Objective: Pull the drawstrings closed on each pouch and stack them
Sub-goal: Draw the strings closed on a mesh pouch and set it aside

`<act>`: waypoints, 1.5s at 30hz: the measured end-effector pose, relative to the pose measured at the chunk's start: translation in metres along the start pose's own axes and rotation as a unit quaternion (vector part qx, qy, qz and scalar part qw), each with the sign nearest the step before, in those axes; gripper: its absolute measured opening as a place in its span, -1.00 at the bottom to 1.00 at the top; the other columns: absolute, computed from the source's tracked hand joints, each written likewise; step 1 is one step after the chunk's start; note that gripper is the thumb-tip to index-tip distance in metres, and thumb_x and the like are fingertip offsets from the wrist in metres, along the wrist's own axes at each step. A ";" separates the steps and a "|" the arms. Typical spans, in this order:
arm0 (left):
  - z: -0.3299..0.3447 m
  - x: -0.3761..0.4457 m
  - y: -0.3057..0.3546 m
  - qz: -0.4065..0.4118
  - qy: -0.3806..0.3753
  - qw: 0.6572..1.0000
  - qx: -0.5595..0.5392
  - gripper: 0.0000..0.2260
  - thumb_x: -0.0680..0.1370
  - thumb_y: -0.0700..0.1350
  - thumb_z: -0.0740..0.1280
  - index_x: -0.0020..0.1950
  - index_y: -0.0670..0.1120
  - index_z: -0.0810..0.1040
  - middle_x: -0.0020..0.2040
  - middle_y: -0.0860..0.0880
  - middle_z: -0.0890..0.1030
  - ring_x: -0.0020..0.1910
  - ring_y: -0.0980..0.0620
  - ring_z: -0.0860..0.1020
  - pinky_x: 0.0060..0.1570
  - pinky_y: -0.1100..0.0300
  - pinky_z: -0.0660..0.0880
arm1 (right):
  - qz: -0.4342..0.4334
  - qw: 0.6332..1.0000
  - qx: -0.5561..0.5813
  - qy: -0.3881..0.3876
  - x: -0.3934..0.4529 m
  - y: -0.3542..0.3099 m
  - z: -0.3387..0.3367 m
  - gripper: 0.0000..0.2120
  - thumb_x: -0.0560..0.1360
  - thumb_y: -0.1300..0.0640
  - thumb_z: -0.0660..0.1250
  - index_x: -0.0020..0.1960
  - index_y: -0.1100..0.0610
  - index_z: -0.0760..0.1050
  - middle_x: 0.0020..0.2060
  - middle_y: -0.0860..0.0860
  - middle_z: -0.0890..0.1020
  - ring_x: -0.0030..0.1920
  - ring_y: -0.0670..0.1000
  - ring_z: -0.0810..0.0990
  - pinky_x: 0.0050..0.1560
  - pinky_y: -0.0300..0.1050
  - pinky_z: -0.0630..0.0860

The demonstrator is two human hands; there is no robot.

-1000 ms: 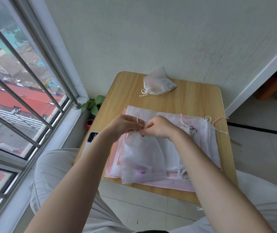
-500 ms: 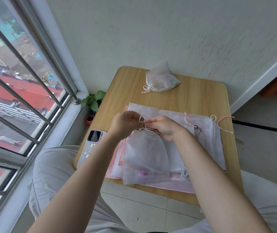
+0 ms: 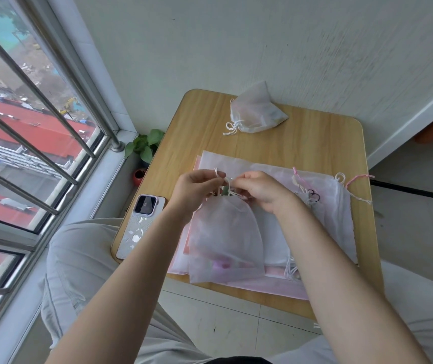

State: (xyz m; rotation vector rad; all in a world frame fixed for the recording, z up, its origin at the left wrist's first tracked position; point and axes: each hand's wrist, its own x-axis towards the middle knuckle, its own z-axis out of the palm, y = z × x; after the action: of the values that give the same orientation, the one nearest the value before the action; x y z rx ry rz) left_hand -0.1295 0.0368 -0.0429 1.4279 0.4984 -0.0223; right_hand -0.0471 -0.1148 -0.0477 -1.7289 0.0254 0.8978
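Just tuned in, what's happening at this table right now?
A person seated at a small wooden table is closing a sheer white pouch. The left hand and right hand both pinch the white drawstrings at the pouch's gathered top. It lies on a pile of flat pouches not yet cinched. One finished pouch, tied shut, sits alone at the far edge near the wall. A phone lies at the table's left edge.
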 end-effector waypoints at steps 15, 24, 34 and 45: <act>0.000 0.006 -0.007 -0.029 0.083 0.993 0.084 -0.84 0.56 -0.17 0.38 -0.23 -0.12 0.62 -0.26 -0.05 0.67 -0.25 0.00 0.58 -0.17 0.12 0.54 | -0.028 0.906 0.423 0.009 -0.013 -0.018 -0.005 -0.76 0.45 0.19 0.08 -0.38 0.08 0.16 -0.53 0.03 0.29 -0.54 0.03 0.33 -0.37 -0.16 0.44; -0.007 0.002 -0.013 -0.065 0.166 0.977 0.113 -0.86 0.54 -0.20 0.35 -0.22 -0.16 0.58 -0.24 -0.13 0.64 -0.35 -0.02 0.56 -0.14 0.03 0.59 | -0.089 0.976 -0.162 0.119 -0.019 -0.018 0.003 -0.86 0.44 0.03 0.27 -0.20 0.09 0.44 -0.38 -0.03 0.56 -0.39 -0.02 0.48 -0.36 -0.16 0.38; 0.006 -0.002 0.024 0.107 0.048 0.957 0.266 -0.79 0.53 -0.09 0.30 0.15 -0.01 0.56 0.02 0.06 0.61 -0.01 0.13 0.56 -0.07 0.26 0.48 | -0.115 0.916 -0.378 0.070 -0.030 -0.027 0.001 -0.75 0.49 0.04 0.24 -0.09 0.21 0.57 -0.16 0.09 0.66 -0.10 0.12 0.61 -0.17 -0.05 0.49; -0.002 0.003 0.045 0.038 -0.080 0.870 0.484 -0.64 0.50 0.05 0.24 -0.26 -0.20 0.62 -0.34 -0.03 0.58 -0.30 -0.01 0.48 -0.23 0.10 0.46 | -0.099 0.841 -0.532 0.009 -0.044 -0.042 -0.001 -0.82 0.51 0.10 0.25 0.04 0.05 0.60 -0.05 -0.08 0.60 0.03 0.01 0.55 0.02 -0.12 0.48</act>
State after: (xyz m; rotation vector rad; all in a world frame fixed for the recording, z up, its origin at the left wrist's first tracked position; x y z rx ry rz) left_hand -0.1134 0.0473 -0.0019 2.4070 0.2831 -0.3707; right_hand -0.0588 -0.1185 0.0118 -2.6917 -0.7648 0.7720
